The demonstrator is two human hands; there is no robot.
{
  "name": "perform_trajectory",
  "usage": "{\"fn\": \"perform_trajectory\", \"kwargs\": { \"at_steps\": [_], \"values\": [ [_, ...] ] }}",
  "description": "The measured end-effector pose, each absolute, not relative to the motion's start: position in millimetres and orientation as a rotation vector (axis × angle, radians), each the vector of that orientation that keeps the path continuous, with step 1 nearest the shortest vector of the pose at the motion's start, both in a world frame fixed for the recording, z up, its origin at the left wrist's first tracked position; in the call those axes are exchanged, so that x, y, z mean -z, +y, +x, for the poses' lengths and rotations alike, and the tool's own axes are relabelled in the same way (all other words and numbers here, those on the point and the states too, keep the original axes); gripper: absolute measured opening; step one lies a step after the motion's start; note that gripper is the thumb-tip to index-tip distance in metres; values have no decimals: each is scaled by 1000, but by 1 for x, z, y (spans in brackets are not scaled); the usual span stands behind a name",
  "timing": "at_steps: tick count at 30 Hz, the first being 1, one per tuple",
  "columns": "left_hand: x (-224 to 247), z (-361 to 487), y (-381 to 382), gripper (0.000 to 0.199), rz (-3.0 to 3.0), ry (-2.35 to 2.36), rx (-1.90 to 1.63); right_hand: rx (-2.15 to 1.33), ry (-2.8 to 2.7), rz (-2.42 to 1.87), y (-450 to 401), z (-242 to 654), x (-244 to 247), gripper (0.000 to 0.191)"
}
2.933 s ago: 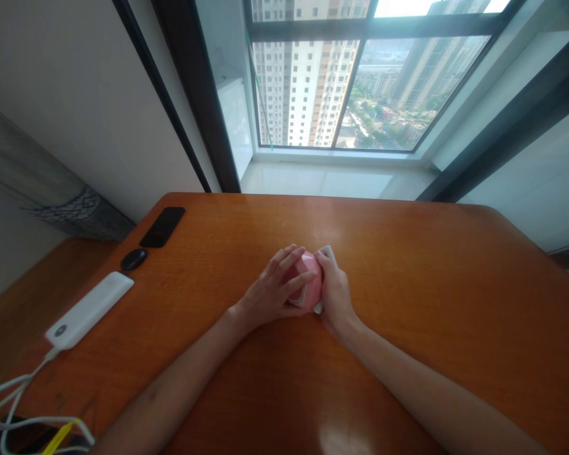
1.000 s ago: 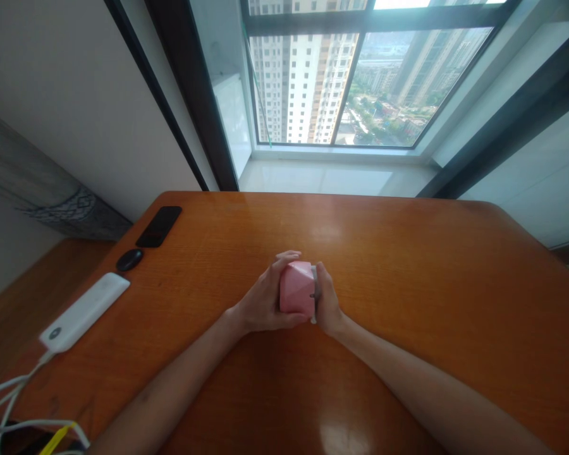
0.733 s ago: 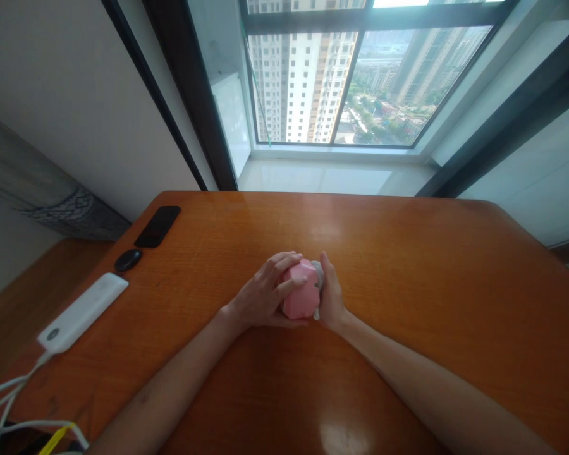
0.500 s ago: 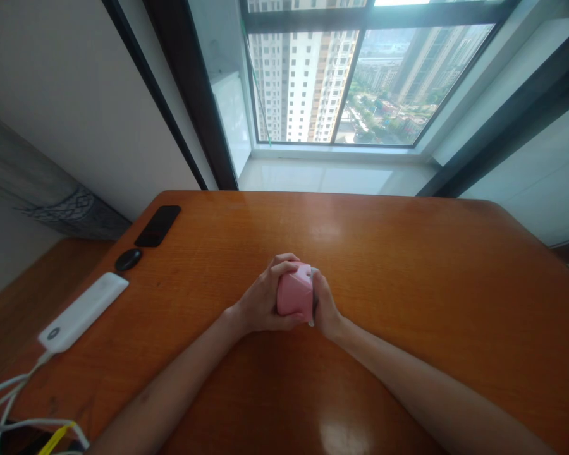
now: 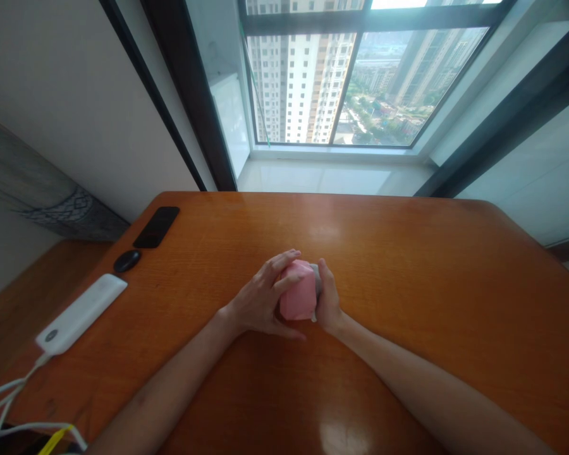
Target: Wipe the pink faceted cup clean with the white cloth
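A small pink object (image 5: 298, 298) with a grey-white part (image 5: 317, 278) on its right side is between my hands, over the middle of the wooden table (image 5: 408, 265). My left hand (image 5: 268, 297) is at its left side with the fingers spread and the thumb standing off below it. My right hand (image 5: 329, 300) holds the object from the right, at the grey part, with the thumb up. The right hand's other fingers are hidden behind the object.
On the table's left side lie a black phone (image 5: 157, 227), a black oval object (image 5: 128, 260) and a white power strip (image 5: 81, 314) with white cables (image 5: 9, 392). A window (image 5: 313, 88) is beyond the far edge.
My left hand has loosened, its fingers and thumb spreading away from the pink object. The object has turned slightly and shifted a little to the right.
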State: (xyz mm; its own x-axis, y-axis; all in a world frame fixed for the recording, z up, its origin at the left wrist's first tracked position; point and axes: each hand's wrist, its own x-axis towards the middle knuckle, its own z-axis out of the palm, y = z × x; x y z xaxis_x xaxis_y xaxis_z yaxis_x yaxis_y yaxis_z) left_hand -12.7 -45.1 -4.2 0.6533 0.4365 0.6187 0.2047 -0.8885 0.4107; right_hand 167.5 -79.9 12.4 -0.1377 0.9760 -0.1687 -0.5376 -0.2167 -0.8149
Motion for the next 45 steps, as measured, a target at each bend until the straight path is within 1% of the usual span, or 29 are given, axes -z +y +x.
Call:
{"fn": "perform_trajectory", "kwargs": {
  "at_steps": [2, 5, 7, 12, 15, 17, 20, 22, 24, 27, 30, 33, 36, 39, 43, 44, 45],
  "values": [
    [4, -14, -44, 124, 2637, 559, -1059, -1653, -713, -841, -78, 167, -16, 72],
    [5, -12, -45, 113, 2570, 613, -1049, -1632, -721, -884, -79, 167, -11, 72],
    [6, -10, -48, 109, 2407, 649, -1050, -1576, -764, -918, -82, 170, -4, 70],
    [2, -6, -56, 88, 1981, 702, -948, -1359, -1038, -973, -87, 178, 18, 57],
    [0, -5, -58, 92, 1938, 716, -931, -1389, -981, -997, -87, 177, 24, 60],
    [1, -6, -55, 103, 1986, 687, -996, -1451, -888, -995, -86, 174, 20, 63],
    [4, -10, -50, 128, 2231, 573, -1105, -1532, -770, -949, -81, 170, 6, 68],
    [6, -12, -46, 133, 2457, 549, -1074, -1597, -712, -895, -77, 169, -4, 71],
    [6, -14, -44, 128, 2620, 572, -1028, -1658, -682, -860, -73, 170, -11, 74],
    [6, -12, -43, 117, 2663, 607, -1056, -1668, -678, -857, -72, 171, -11, 75],
    [4, -7, -46, 110, 2471, 632, -1096, -1592, -742, -927, -77, 172, -2, 73],
    [2, -4, -50, 100, 2213, 652, -1093, -1415, -899, -1002, -83, 175, 7, 64],
    [-2, -4, -54, 91, 2024, 683, -1002, -1241, -1084, -979, -87, 179, 13, 55],
    [-5, -4, -56, 88, 1909, 676, -952, -1226, -1147, -954, -88, 181, 17, 53],
    [-7, -2, -57, 95, 1873, 682, -984, -1240, -1084, -989, -87, 178, 21, 55],
    [-7, -1, -57, 92, 1870, 681, -1019, -1246, -1065, -997, -86, 177, 21, 56],
    [-6, -1, -56, 86, 1862, 690, -1069, -1254, -1053, -998, -86, 176, 21, 58]
  ]
}}
